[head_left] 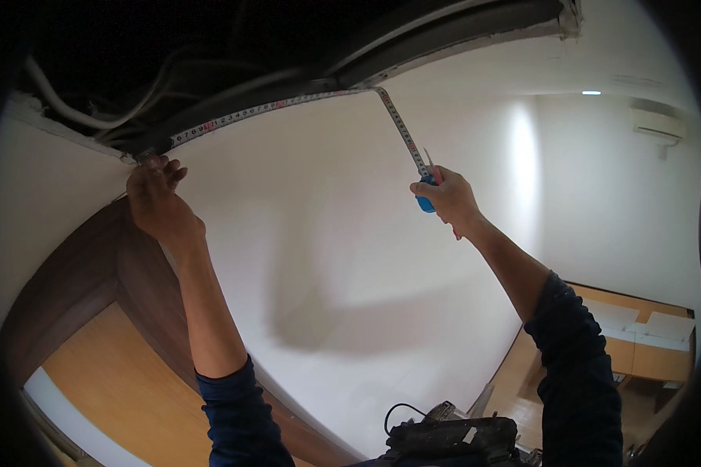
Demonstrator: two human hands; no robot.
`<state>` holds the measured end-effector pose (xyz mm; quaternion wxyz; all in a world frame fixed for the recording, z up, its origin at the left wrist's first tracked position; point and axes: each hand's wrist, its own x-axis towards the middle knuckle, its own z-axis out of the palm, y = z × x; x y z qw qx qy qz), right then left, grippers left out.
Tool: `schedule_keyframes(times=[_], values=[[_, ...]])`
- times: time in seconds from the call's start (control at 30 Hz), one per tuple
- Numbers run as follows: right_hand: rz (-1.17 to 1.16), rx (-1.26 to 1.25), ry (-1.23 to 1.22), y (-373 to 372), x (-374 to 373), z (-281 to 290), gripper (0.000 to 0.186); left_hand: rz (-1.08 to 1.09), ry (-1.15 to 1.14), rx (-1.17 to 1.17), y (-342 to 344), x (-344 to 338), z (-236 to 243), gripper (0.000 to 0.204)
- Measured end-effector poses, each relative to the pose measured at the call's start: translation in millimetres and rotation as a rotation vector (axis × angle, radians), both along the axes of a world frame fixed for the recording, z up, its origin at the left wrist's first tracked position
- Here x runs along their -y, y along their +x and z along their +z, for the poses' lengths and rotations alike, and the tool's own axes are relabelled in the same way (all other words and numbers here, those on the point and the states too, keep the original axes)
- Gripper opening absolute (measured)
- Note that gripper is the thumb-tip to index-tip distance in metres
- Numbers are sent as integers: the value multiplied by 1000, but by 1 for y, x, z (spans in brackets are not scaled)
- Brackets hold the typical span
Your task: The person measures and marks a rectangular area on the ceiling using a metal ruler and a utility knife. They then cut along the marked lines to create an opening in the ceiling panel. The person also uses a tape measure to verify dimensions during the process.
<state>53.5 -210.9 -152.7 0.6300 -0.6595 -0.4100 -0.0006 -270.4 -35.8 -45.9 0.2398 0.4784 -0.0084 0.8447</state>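
Note:
A tape measure with a blue case [425, 202] is gripped in my right hand [452, 196]. Its pale blade [401, 126] rises from the case, bends sharply at the edge of the ceiling opening, and runs along that edge to the left. My left hand [162, 204] is raised to the blade's far end, its fingers pinched at the opening's left corner; the hook itself is hidden. A thin pointed tool with a red end [457, 233] is also held in my right hand, beside the case. Its kind is not clear.
The dark ceiling opening [234, 47] has a metal-like rail [452, 39] and a loose pale cable [93, 121]. Below left is a brown-framed wooden door [132, 373]. An air conditioner [656, 124] hangs at the far right, above a wooden desk [662, 360]. A black bag [452, 442] sits below me.

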Motion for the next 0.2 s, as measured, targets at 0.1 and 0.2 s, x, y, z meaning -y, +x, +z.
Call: schedule_keyframes(times=[0.1, 0.2], values=[[-57, 43, -99, -1, 4, 9, 26, 3, 19, -8, 6, -11, 2, 31], [-59, 72, -133, 6, 4, 16, 26, -38, 80, -8, 8, -29, 7, 39]])
